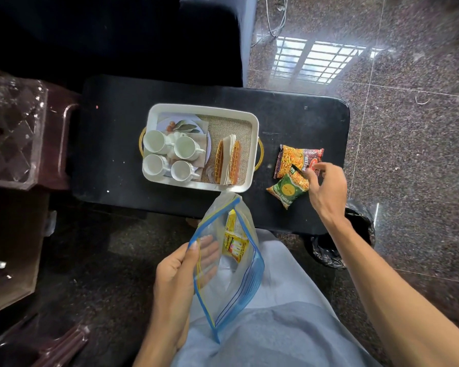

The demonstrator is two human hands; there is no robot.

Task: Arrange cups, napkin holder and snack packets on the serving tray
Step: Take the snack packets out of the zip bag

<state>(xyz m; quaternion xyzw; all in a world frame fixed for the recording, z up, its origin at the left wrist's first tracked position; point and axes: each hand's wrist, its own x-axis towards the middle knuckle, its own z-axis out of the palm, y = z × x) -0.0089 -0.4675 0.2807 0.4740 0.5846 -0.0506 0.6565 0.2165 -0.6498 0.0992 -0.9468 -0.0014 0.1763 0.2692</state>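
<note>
A white serving tray [252, 120] with gold handles sits on the black table [117, 115]. Several white cups [184, 148] stand in its left half. An orange napkin holder [228, 161] with napkins lies in its right half. Right of the tray, a red mixture packet [292, 157] and a green snack packet [286, 189] lie on the table. My right hand [326, 186] hovers over them, fingers loosely curled, touching the packets' edge. My left hand [180, 271] grips the rim of a clear zip bag [239, 287] holding yellow sachets [233, 242].
A dark sofa [143, 35] stands behind the table. A brown plastic stool [24, 133] with clear wrapping is at the left. A black bin bag [355, 234] sits under the table's right end. Polished stone floor [408, 128] lies to the right.
</note>
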